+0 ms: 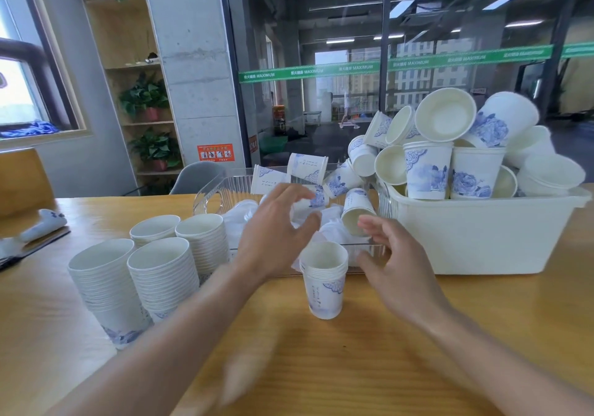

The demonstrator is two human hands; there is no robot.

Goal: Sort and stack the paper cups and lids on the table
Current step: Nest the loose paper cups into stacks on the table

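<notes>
A short stack of white paper cups with blue print (324,282) stands upright on the wooden table (321,367) between my hands. My left hand (276,229) hovers above and left of it, over the clear bin, fingers loosely curved and holding nothing. My right hand (390,255) hovers just right of the stack, fingers relaxed and empty. A clear plastic bin (209,195) behind holds loose cups (356,211) and translucent lids (238,216). A white tub (482,238) on the right is heaped with loose cups (427,171).
Several tall cup stacks (162,274) stand together at the left. A dark flat item with a white and blue object on it (43,224) lies at the far left edge. A grey chair (196,176) stands behind the table.
</notes>
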